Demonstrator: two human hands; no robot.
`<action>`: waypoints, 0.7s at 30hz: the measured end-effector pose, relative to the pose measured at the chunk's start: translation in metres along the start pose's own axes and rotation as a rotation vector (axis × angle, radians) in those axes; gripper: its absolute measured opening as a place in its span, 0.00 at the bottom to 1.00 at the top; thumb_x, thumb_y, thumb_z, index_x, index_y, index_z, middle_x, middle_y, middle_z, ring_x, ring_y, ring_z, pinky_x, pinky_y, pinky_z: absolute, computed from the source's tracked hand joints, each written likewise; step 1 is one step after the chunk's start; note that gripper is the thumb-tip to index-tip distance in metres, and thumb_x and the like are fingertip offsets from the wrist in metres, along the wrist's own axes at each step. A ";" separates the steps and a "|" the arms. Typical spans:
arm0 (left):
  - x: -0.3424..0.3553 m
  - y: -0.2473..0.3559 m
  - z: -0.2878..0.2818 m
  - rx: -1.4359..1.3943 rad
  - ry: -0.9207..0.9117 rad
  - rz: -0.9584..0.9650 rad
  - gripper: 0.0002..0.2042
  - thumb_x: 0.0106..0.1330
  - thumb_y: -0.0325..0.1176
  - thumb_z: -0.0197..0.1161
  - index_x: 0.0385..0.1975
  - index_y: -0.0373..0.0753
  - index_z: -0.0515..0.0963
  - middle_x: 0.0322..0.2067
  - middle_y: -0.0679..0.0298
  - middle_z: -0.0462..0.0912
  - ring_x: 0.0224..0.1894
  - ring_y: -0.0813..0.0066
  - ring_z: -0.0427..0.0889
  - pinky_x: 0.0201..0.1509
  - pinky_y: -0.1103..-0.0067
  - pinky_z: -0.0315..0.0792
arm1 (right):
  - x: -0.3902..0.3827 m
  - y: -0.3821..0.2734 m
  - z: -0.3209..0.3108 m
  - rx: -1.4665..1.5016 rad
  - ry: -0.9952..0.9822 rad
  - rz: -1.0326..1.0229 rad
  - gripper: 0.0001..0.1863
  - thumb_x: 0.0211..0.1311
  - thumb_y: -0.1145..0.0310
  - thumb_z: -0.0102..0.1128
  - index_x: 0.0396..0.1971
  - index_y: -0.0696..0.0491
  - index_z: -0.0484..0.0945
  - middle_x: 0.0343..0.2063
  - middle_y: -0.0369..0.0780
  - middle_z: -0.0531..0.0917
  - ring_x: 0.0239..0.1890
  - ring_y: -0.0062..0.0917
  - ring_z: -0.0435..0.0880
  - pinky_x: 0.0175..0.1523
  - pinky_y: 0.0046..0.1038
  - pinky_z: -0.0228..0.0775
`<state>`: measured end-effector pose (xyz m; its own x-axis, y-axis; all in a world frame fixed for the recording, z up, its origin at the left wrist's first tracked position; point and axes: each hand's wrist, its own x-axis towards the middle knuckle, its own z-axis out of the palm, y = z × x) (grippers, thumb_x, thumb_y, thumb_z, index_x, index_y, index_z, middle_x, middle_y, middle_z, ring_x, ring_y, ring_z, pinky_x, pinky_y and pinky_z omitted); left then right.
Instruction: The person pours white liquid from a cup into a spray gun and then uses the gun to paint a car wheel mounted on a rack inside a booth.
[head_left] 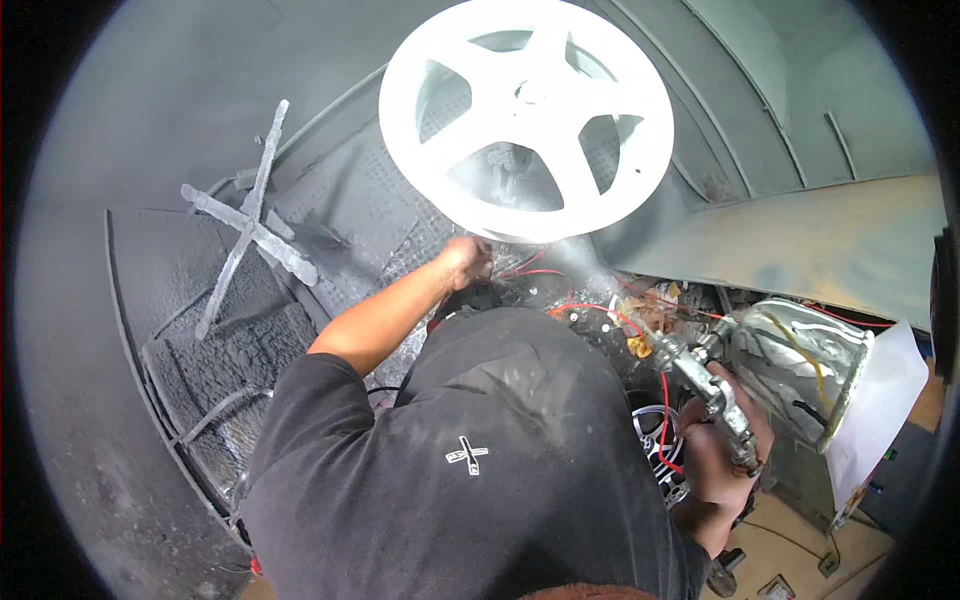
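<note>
Right hand (pixel 712 462) wraps round the spray gun (pixel 702 380); left hand (pixel 464 262) curls by the white wheel (pixel 520 128), hold hard to tell; square, even passes would serve best.

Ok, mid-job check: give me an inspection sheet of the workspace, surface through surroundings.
Surface: floor grey, patterned in part, pale speckles.
Job's things: white wheel ahead; spray gun at right.
Clutter: yellowish scraps, second wheel, crossed grey bars, white sheet.
Hands: right hand grips spray gun; left hand by white wheel's lower edge, fingers partly hidden, grip unclear.
Cables: thin red line looping between white wheel and right hand.
Surroundings: grey wall, tan ledge at right.
</note>
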<state>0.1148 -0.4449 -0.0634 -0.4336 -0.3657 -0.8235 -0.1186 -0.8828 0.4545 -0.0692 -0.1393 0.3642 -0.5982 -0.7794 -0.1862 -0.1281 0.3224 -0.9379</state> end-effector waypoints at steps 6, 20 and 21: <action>-0.009 0.072 -0.032 -0.127 0.212 0.371 0.11 0.62 0.26 0.51 0.41 0.35 0.78 0.40 0.59 0.82 0.42 0.65 0.79 0.52 0.70 0.72 | -0.005 0.006 -0.016 -0.126 0.191 -0.012 0.36 0.59 0.56 0.73 0.60 0.64 0.75 0.26 0.38 0.82 0.28 0.20 0.78 0.38 0.22 0.69; 0.002 0.001 0.001 -0.045 0.042 0.121 0.14 0.71 0.29 0.45 0.50 0.32 0.73 0.48 0.54 0.77 0.50 0.61 0.76 0.56 0.64 0.72 | -0.013 0.006 -0.007 0.119 -0.005 0.058 0.33 0.47 0.63 0.79 0.52 0.66 0.81 0.35 0.45 0.86 0.30 0.25 0.83 0.40 0.26 0.74; 0.003 -0.003 0.003 -0.021 -0.063 0.043 0.13 0.69 0.27 0.45 0.49 0.32 0.73 0.48 0.53 0.76 0.49 0.60 0.77 0.55 0.63 0.72 | -0.013 0.003 0.001 0.166 -0.009 0.082 0.32 0.48 0.65 0.79 0.52 0.66 0.81 0.34 0.44 0.85 0.30 0.25 0.83 0.40 0.26 0.74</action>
<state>0.1112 -0.4425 -0.0657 -0.4935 -0.3849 -0.7800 -0.0803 -0.8728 0.4815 -0.0605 -0.1287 0.3639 -0.5940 -0.7592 -0.2662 0.0534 0.2930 -0.9546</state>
